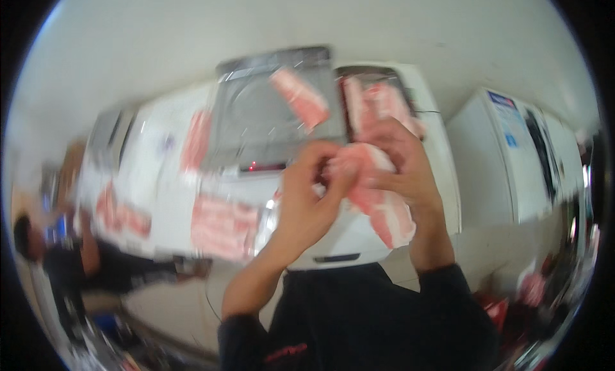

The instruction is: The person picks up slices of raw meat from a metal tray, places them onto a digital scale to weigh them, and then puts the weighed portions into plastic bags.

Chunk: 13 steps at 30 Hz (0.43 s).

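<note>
A floppy bundle of pink-and-white sliced pork belly (pixel 387 211) hangs between my hands, in front of a tray. My left hand (pixel 312 195) pinches its upper left part, fingers curled in. On the other side, my right hand (pixel 405 163) grips it with bent fingers, and its lower end droops below. Just beyond my left hand stands a weighing scale (pixel 240 131) with a grey metal platform and a red-lit display. A strip of pork (pixel 300 98) lies on the platform. More sliced pork (pixel 378 102) fills the dark tray (pixel 375 70) at the right. Motion blurs much of the picture.
On the white worktop (pixel 163 207) at the left lie several portions of sliced meat (pixel 224 225). A white cabinet-like appliance (pixel 490 159) stands to the right. At the far left another person (pixel 70 259) in dark clothes is by the worktop's end.
</note>
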### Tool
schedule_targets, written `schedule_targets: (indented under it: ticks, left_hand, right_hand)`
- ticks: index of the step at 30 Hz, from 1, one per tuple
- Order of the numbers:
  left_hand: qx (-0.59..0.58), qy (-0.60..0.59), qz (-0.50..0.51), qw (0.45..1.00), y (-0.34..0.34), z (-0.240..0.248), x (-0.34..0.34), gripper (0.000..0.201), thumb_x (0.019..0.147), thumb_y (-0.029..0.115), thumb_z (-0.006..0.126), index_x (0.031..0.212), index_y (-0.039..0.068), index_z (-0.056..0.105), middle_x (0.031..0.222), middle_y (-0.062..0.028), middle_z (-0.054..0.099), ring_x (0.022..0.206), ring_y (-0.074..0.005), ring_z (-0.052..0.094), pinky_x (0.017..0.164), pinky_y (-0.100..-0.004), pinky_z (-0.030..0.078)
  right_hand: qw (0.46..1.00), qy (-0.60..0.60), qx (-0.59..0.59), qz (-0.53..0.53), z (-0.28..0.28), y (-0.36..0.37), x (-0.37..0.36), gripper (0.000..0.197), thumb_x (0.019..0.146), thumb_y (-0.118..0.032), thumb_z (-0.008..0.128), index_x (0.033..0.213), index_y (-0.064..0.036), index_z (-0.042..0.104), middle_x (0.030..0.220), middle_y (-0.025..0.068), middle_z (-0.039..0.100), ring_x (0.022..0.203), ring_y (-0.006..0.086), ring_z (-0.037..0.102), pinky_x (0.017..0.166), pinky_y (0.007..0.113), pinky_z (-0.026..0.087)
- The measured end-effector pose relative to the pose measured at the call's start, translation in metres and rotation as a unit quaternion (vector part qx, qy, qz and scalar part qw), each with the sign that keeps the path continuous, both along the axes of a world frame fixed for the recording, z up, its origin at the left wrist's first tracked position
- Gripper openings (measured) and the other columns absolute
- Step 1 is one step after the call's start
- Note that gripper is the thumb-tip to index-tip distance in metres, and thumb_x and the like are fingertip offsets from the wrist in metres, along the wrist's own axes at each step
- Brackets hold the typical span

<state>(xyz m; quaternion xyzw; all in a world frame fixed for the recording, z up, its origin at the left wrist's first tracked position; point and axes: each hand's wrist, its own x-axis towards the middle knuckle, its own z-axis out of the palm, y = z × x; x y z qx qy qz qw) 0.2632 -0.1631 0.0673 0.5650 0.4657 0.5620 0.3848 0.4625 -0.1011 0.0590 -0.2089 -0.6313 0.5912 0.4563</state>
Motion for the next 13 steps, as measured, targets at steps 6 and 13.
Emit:
schedule_targets:
  ticks: [6, 13]
  left_hand:
    - [-0.078, 0.147, 0.170, 0.971, -0.054, -0.136, -0.016, 0.027, 0.094, 0.020, 0.080, 0.108, 0.002, 0.065, 0.091, -0.0064, 0.066, 0.083, -0.0185, 0.064, 0.073, -0.0320, 0.050]
    - [-0.209, 0.505, 0.250, 0.799, -0.160, -0.179, -0.089, 0.048, 0.084, 0.041, 0.086, 0.111, 0.007, 0.066, 0.111, -0.0116, 0.066, 0.110, -0.0315, 0.061, 0.096, -0.0503, 0.046]
  right_hand:
    - [0.721, 0.458, -0.495, 0.160, -0.162, -0.123, -0.037, 0.106, 0.089, -0.017, 0.077, 0.172, -0.0138, 0.010, 0.174, 0.0188, 0.021, 0.155, 0.0390, 0.037, 0.110, 0.056, 0.054]
    - [0.781, 0.174, -0.547, 0.248, -0.202, -0.114, -0.030, 0.105, 0.092, -0.008, 0.071, 0.172, -0.0185, 0.004, 0.176, 0.0163, 0.015, 0.156, 0.0419, 0.032, 0.108, 0.064, 0.052]
